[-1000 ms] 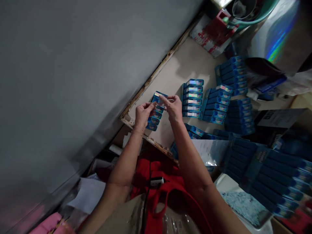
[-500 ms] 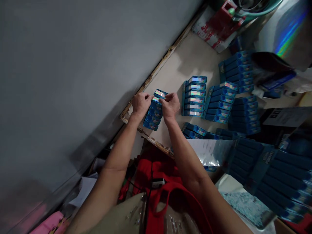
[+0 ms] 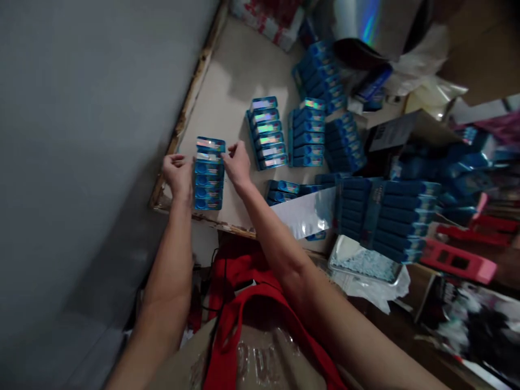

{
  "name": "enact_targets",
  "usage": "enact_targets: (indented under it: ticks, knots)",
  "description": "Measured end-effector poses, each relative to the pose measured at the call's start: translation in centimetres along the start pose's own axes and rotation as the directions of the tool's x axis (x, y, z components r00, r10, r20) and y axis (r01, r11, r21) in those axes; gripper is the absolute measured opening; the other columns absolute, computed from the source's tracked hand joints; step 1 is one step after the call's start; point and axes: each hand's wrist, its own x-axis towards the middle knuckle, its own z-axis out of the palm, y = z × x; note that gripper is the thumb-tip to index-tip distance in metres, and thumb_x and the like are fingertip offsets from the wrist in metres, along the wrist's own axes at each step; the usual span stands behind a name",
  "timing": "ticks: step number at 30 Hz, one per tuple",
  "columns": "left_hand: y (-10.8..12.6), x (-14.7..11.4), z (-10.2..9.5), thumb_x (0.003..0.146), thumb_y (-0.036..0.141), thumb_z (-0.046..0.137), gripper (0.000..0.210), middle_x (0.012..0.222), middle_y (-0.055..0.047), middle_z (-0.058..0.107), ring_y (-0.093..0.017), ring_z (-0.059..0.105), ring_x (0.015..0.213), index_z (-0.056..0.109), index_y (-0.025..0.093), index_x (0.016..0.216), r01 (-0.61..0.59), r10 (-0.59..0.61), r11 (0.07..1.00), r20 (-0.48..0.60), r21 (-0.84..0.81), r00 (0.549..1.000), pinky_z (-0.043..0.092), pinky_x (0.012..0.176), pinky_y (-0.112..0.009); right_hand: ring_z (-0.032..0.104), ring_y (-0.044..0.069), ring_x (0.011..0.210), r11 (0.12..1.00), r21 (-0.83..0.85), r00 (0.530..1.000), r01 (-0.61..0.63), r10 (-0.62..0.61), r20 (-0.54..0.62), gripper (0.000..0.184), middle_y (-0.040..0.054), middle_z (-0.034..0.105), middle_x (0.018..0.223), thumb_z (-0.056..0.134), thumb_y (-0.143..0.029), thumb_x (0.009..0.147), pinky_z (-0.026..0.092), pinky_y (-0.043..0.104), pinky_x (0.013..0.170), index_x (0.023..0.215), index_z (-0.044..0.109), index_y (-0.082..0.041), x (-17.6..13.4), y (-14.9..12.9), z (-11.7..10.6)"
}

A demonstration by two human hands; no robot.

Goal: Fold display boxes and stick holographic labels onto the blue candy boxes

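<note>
A row of small blue boxes [image 3: 208,180] lies near the table's left corner. Shiny holographic strips show on the two boxes at its far end; the others show plain blue ends with a round mark. My left hand [image 3: 179,174] is at the row's left side, fingers curled in close to the second box. On the opposite side, my right hand [image 3: 238,163] has its thumb and forefinger brought together at that box's right edge. Anything between the fingers of either hand is too small or blurred to make out.
Right of the row stand more blue box blocks, one with strips on every box [image 3: 266,132], another with one strip [image 3: 309,132]. A white sheet [image 3: 303,214] juts past the table's front edge. A tray with bluish bits [image 3: 365,264] sits lower right. A wall [image 3: 101,108] borders the left.
My hands have drawn apart from the second box's strip to either side of the row. The view has turned and shifted, showing more of the right side.
</note>
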Motion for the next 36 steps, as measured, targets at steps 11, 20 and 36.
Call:
enact_targets:
  ticks: [11,20,36]
  knots:
    - [10.0,-17.2,11.7,0.092,0.036,0.078,0.032,0.116,-0.014,0.076,-0.03,0.067,0.113,0.076,0.019,0.119,-0.574,0.325,0.804,0.69,0.159,0.646,0.05,0.098,-0.039,0.064,0.026,0.1,0.842,-0.494,0.863,0.215,-0.4,-0.307,0.021,0.0111,0.071,0.104,0.053,-0.031,0.101,0.054,0.04,0.09,0.111,0.07,-0.023,-15.4,9.7,-20.0]
    - [9.8,-17.0,18.9,0.092,0.018,0.069,0.02,0.106,-0.008,0.082,-0.026,0.074,0.099,0.083,0.025,0.104,-0.42,0.18,0.903,0.805,0.093,0.566,0.052,0.09,-0.035,0.057,0.031,0.126,0.725,-0.651,0.918,0.226,-0.382,-0.107,0.038,0.0124,0.07,0.14,0.047,-0.027,0.107,0.042,0.046,0.109,0.136,0.071,-0.022,-9.4,15.3,-25.3]
    - [10.9,-16.5,18.3,0.09,0.024,0.069,0.02,0.105,-0.011,0.082,-0.031,0.075,0.098,0.085,0.027,0.102,-0.497,0.117,0.785,0.7,0.369,0.705,0.053,0.086,-0.039,0.064,0.024,0.084,0.801,-0.521,0.944,0.297,-0.33,0.031,0.01,0.0059,0.073,0.082,0.063,-0.026,0.095,0.041,0.037,0.082,0.09,0.072,-0.023,-15.8,15.7,-26.2]
